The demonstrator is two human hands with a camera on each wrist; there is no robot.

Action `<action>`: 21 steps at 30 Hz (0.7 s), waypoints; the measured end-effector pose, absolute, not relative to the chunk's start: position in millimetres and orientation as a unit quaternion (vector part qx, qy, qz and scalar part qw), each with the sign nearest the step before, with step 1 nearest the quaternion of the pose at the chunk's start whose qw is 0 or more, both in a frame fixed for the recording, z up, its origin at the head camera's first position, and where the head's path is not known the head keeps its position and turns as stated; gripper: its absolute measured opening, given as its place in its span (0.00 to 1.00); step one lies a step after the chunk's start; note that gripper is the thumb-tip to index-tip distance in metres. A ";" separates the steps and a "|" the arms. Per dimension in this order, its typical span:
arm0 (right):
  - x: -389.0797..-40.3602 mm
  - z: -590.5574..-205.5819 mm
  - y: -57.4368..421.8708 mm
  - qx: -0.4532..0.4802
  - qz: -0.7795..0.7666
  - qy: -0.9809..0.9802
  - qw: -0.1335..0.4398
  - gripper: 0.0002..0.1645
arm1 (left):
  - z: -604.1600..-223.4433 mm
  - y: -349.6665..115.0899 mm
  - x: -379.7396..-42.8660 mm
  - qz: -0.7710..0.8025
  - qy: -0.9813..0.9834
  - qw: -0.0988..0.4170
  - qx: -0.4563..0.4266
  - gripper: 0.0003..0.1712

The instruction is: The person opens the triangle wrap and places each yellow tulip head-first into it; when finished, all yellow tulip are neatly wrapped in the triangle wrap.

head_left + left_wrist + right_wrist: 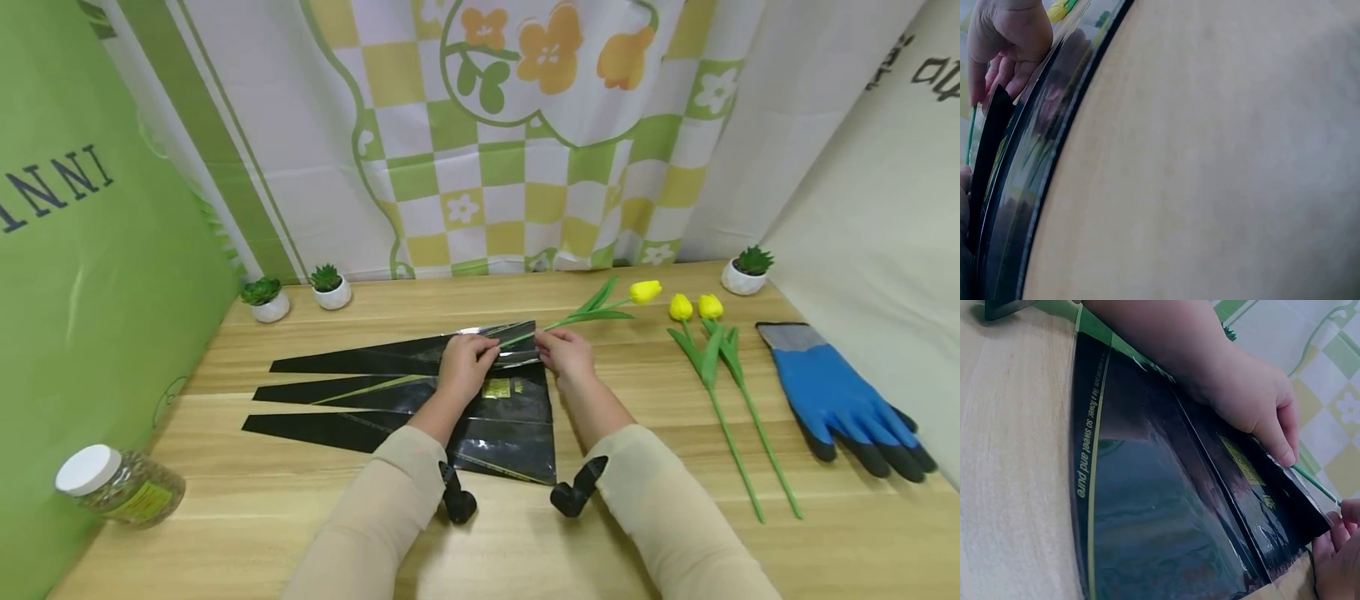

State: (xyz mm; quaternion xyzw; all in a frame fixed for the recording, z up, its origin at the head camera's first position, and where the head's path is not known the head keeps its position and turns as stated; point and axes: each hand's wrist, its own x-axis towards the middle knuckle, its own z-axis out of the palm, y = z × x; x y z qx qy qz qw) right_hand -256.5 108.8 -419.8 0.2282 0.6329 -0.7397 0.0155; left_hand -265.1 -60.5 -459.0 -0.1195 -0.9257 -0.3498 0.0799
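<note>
Head view: the left hand (467, 367) pinches the stem of a yellow tulip (588, 316) above the black wrapping sheets (510, 433); the right hand (566, 354) grips one sheet's edge. Two other tulips (708, 367) lie right of the hands, a blue glove (843, 392) farther right.

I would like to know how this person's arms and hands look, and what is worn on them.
The left hand and right hand are bare, without gloves. The left sleeve and right sleeve are plain beige, ending before the wrists. Beside each cuff sits a small black wrist camera.
</note>
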 end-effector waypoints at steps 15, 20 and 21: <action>-255.5 -422.6 119.5 0.225 -0.769 0.597 0.021 0.15 | -458.5 -59.2 -263.4 -0.346 -0.925 0.090 -0.127 0.12; -255.7 -422.2 129.9 0.229 -0.775 0.589 0.012 0.27 | -457.4 -59.5 -262.7 -0.352 -0.923 0.088 -0.124 0.13; -255.8 -422.2 132.4 0.230 -0.775 0.589 0.009 0.28 | -457.3 -59.7 -262.6 -0.352 -0.924 0.089 -0.123 0.13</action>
